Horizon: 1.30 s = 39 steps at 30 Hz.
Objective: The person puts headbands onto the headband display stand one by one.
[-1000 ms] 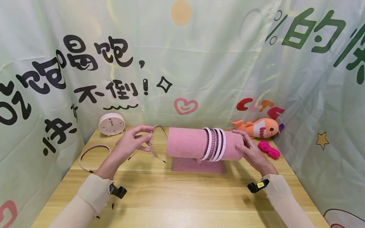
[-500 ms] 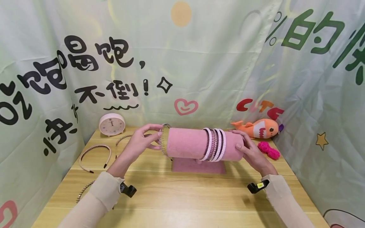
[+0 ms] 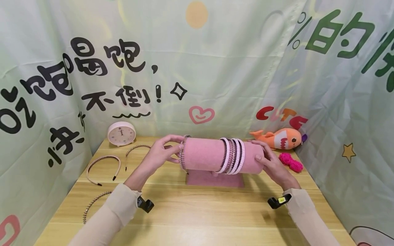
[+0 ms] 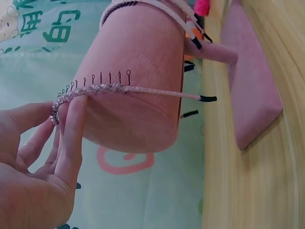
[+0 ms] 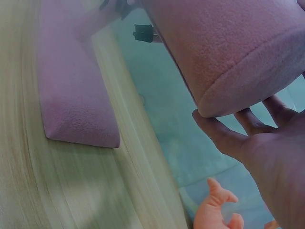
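Note:
A pink plush headband stand (image 3: 203,153) carries a horizontal roll above a flat base (image 3: 215,178). Several headbands (image 3: 235,156), white and dark, sit round the roll right of its middle. My left hand (image 3: 163,152) pinches a beaded headband (image 3: 183,155) at the roll's left end. In the left wrist view, this headband (image 4: 102,88) has thin wire teeth, and one black-tipped end reaches past the roll's lower side. At the roll's right end, my right hand (image 3: 272,164) grips with the thumb in front and fingers behind. Its fingers (image 5: 224,133) touch the end in the right wrist view.
On the left of the wooden table (image 3: 197,215) lie a pale headband (image 3: 103,158), a dark beaded one (image 3: 137,147) and a third (image 3: 90,206) near my left sleeve. A round clock (image 3: 121,133) stands behind. Back right are an orange plush toy (image 3: 281,138) and a bright pink bundle (image 3: 290,162).
My left hand has moved right, bringing the beaded headband from beside the roll onto its left end. The right hand has stayed on the other end.

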Motion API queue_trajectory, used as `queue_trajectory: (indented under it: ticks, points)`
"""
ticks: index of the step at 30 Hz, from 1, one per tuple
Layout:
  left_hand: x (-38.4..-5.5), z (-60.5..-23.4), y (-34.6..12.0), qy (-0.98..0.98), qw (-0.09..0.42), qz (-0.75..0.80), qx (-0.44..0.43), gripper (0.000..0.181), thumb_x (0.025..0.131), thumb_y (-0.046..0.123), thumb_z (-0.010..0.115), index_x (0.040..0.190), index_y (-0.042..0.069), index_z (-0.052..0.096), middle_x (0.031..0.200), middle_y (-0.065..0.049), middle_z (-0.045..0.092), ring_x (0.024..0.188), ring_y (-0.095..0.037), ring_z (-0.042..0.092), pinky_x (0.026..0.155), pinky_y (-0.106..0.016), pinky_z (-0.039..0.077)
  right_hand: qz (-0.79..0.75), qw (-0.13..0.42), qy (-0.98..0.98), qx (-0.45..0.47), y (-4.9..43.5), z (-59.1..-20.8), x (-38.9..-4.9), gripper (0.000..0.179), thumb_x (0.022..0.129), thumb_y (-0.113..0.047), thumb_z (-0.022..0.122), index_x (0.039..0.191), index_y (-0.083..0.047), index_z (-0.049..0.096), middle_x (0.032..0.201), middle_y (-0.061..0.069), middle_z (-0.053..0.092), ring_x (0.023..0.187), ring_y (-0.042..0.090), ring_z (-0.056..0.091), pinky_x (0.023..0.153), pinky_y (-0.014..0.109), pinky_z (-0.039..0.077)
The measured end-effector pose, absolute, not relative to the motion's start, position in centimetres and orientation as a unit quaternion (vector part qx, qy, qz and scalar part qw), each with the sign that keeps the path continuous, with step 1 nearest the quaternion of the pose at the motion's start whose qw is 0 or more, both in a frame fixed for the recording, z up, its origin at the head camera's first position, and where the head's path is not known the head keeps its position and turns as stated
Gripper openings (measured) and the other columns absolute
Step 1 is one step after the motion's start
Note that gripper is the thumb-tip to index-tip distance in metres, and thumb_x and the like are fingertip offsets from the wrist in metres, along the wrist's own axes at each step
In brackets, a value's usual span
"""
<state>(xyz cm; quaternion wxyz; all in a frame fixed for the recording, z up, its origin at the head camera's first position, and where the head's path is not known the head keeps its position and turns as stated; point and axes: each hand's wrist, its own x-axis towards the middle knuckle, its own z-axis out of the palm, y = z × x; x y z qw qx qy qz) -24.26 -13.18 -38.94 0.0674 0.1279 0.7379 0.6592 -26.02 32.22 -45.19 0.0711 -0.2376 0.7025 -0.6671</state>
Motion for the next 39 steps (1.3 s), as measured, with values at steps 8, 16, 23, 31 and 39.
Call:
queue_trajectory:
  ticks: [8, 16, 23, 31, 39]
  points:
    - [-24.6, -39.1, -12.7, 0.739, 0.073, 0.656, 0.135, 0.038, 0.106, 0.017, 0.073, 0.143, 0.008, 0.069, 0.136, -0.016, 0.061, 0.093, -0.02, 0.07, 0.08, -0.045, 0.069, -0.668, 0.071, 0.702, -0.235, 32.2, -45.2, -26.1, 0.054, 0.115, -0.01, 0.048, 0.166, -0.023, 0.034, 0.162, -0.011, 0.041, 0.137, 0.007, 0.05, 0.106, 0.022, 0.055]
    - [-25.0, -39.8, -13.1, 0.801, 0.016, 0.57, 0.183, 0.033, 0.107, 0.032, 0.074, 0.138, 0.02, 0.072, 0.15, -0.009, 0.054, 0.12, -0.032, 0.068, 0.082, -0.043, 0.069, -0.668, 0.071, 0.704, -0.23, 32.2, -45.2, -26.0, 0.054, 0.115, -0.01, 0.048, 0.165, -0.025, 0.035, 0.161, -0.011, 0.041, 0.136, 0.009, 0.05, 0.105, 0.023, 0.056]
    - [-25.7, -40.9, -14.5, 0.826, -0.023, 0.499, 0.26, 0.034, 0.111, 0.035, 0.067, 0.145, 0.032, 0.068, 0.162, 0.003, 0.054, 0.146, -0.025, 0.056, 0.111, -0.049, 0.058, -0.668, 0.071, 0.702, -0.238, 32.2, -45.1, -26.0, 0.055, 0.115, -0.009, 0.047, 0.166, -0.024, 0.034, 0.162, -0.011, 0.041, 0.137, 0.008, 0.051, 0.106, 0.023, 0.055]
    - [-25.9, -40.8, -14.9, 0.834, -0.033, 0.479, 0.274, 0.038, 0.108, 0.034, 0.07, 0.146, 0.034, 0.067, 0.161, 0.008, 0.057, 0.154, -0.021, 0.049, 0.127, -0.053, 0.042, -0.667, 0.072, 0.703, -0.238, 32.1, -45.0, -26.0, 0.055, 0.115, -0.009, 0.047, 0.166, -0.024, 0.034, 0.163, -0.011, 0.041, 0.138, 0.007, 0.05, 0.106, 0.022, 0.055]
    - [-26.3, -40.7, -13.6, 0.831, -0.056, 0.47, 0.294, 0.039, 0.106, 0.03, 0.074, 0.144, 0.027, 0.07, 0.158, 0.002, 0.061, 0.151, -0.027, 0.051, 0.126, -0.06, 0.041, -0.671, 0.072, 0.698, -0.24, 32.2, -45.1, -26.0, 0.055, 0.115, -0.008, 0.047, 0.166, -0.023, 0.034, 0.163, -0.011, 0.041, 0.138, 0.007, 0.05, 0.106, 0.022, 0.055]
